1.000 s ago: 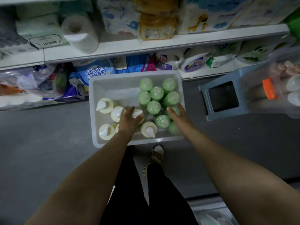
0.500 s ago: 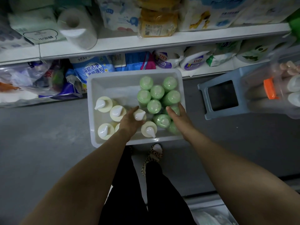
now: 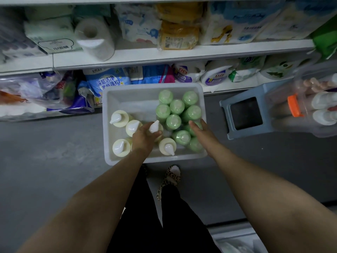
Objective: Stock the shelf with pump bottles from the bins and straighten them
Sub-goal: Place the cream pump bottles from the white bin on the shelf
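From the head camera we look down into a white bin (image 3: pixel 107 125) on the grey floor, just in front of the bottom shelf (image 3: pixel 182 57). In its left half stand cream pump bottles (image 3: pixel 119 118); its right half is packed with green bottles (image 3: pixel 176 106), upright and touching one another. Our left hand (image 3: pixel 144 136) is curled round the neck of one cream bottle (image 3: pixel 155 127) near the bin's middle, its white pump head poking up between thumb and fingers. Our right hand (image 3: pixel 200 131) reaches in over the green cluster, fingers fairly straight and resting on a green bottle (image 3: pixel 194 127) at the near right; we cannot tell whether it grips. A blue stool (image 3: pixel 226 115) stands right of the bin, and a clear bin (image 3: pixel 284 99) of bottles sits beyond it.
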The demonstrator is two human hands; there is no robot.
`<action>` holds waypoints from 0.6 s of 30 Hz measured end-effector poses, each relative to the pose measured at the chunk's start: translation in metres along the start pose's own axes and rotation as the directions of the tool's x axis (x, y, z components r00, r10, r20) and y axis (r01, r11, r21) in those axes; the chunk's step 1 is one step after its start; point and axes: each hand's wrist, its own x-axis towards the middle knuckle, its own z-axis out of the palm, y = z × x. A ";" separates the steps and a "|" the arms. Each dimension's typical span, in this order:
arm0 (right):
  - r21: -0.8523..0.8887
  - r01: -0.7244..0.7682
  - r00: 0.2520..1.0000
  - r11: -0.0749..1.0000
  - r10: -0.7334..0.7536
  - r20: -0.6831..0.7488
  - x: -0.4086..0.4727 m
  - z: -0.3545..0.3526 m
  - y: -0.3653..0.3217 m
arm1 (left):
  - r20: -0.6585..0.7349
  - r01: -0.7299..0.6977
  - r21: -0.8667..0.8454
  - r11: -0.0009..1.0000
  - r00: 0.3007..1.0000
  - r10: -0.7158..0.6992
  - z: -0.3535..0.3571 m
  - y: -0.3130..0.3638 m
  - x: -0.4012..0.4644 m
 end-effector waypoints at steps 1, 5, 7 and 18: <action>-0.007 0.006 1.000 1.000 -0.006 -0.004 -0.004 -0.001 -0.004 | -0.005 -0.027 0.015 1.000 1.000 0.027 -0.006 0.005 -0.003; -0.022 0.001 1.000 1.000 -0.001 0.023 -0.021 -0.004 -0.031 | -0.016 -0.119 0.041 0.992 0.993 0.119 -0.030 0.032 -0.016; -0.042 0.042 0.998 0.998 -0.040 0.045 -0.033 -0.004 -0.052 | -0.018 -0.158 -0.003 0.988 0.987 0.157 -0.042 0.050 -0.025; 0.238 0.247 0.902 0.939 -0.313 0.298 -0.118 -0.013 -0.175 | -0.061 -0.411 -0.231 0.882 0.911 0.408 -0.119 0.219 -0.089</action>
